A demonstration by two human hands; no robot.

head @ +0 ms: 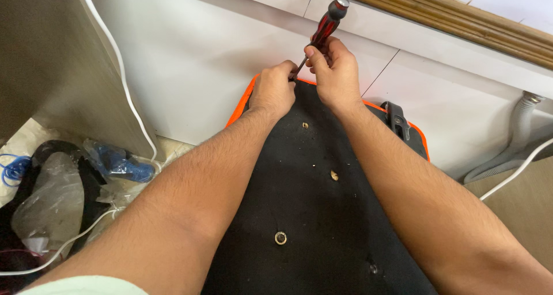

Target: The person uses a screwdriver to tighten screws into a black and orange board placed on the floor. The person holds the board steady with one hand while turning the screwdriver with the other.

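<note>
Screwdriver (324,30) with a red-and-black handle and a silver cap, tilted, its thin shaft running down and toward the person into the far edge of a black panel (314,203). Gripped by the right hand (336,70), fingers curled shut around the lower handle and shaft, thumb pressed against it. Just beside and touching, the left hand (275,88), closed into a loose fist at the tip, pinching or steadying something there; exactly what sits under its fingers hidden from view.

Step in hand, by the look of it: working a fastener at the panel's far rim, tip already seated, driving or loosening under way. Next move likely calls for steady downward pressure, the shaft kept in line with the fastener, and the left hand holding the tip from slipping.

Nearer the person than the hands: the black fabric-covered panel with an orange edge (239,108), several small holes and a metal eyelet (280,238) along its middle. Right of the right hand: a black clip or latch (397,119) at the panel's edge. Beyond both hands: a white wall with a wooden trim strip (449,13). Far right: a grey corrugated hose (515,134). Left of the left hand: a white cable (124,76) hanging down a cabinet side, with crumpled clear plastic and a blue item (124,164) on the floor.
</note>
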